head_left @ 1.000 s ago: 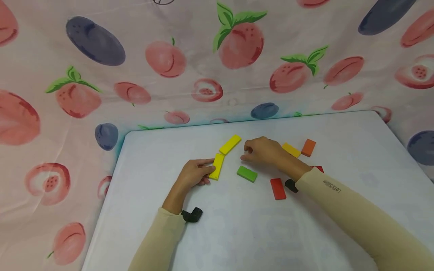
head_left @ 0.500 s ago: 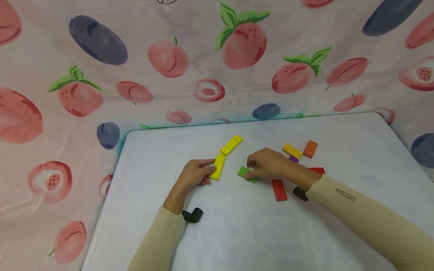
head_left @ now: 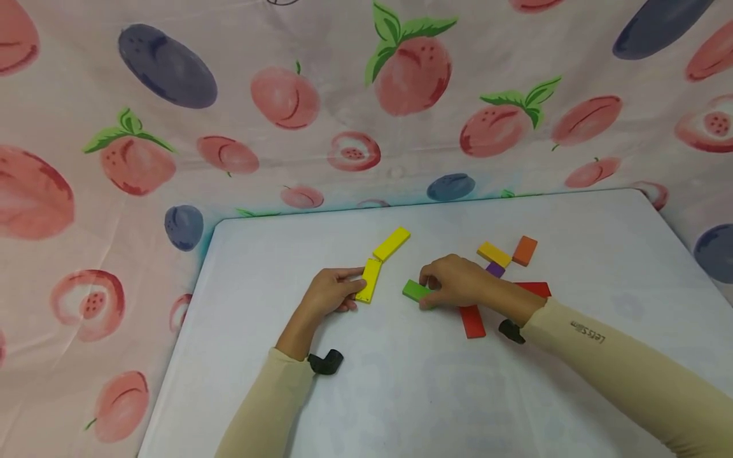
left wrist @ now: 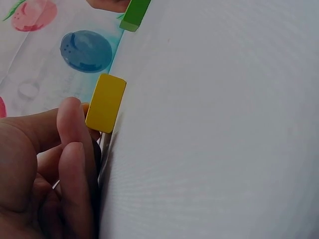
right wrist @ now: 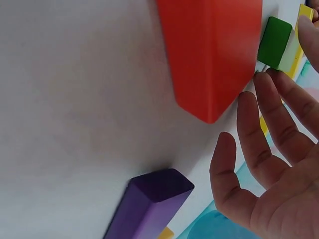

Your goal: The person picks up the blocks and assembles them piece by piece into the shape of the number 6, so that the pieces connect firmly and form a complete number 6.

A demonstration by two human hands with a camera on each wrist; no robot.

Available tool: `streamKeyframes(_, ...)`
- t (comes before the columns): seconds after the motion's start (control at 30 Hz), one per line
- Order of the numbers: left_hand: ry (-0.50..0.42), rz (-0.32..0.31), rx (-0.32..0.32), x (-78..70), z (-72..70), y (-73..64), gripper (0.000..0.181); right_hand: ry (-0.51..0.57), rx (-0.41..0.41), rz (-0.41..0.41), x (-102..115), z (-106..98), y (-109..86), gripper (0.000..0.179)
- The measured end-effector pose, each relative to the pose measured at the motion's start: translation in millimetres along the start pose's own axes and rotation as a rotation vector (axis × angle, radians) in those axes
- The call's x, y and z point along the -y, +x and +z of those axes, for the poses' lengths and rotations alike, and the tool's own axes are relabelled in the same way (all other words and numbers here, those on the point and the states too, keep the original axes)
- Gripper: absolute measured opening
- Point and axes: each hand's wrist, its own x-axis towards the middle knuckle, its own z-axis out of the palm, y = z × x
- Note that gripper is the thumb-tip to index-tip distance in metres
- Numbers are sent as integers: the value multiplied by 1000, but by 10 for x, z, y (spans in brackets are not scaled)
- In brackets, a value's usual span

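My left hand (head_left: 329,292) holds a flat yellow wooden block (head_left: 371,280) by its near end, thumb against its edge. That block lies end to end, at an angle, with a second yellow block (head_left: 392,243). In the left wrist view the end face of the yellow block (left wrist: 106,103) shows beyond the fingertips. To the right, my right hand (head_left: 455,280) pinches a green block (head_left: 415,290) between thumb and index finger, covering its right end. From the right wrist, the green block (right wrist: 274,42) appears near the thumb, with the other fingers spread.
A red block (head_left: 473,323) lies just under the right hand, another red block (head_left: 535,288) beside the wrist. Behind the right forearm are a purple block (head_left: 495,270), an orange-yellow block (head_left: 494,254) and an orange block (head_left: 524,250). A fruit-print cloth (head_left: 395,172) hangs behind the white table (head_left: 401,394).
My right hand has come down toward me from above the table and taken hold of the green block. The left hand stays at the yellow block.
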Motion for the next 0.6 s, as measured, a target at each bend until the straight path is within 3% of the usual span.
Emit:
streamKeyframes(0.23,3,-11,1,11,15,11,41,3,17,19,-30,12,2,40)
streamKeyframes(0.6,4,-5,-8,7,5,11,40,105,-2,-21,-141,44,37,37)
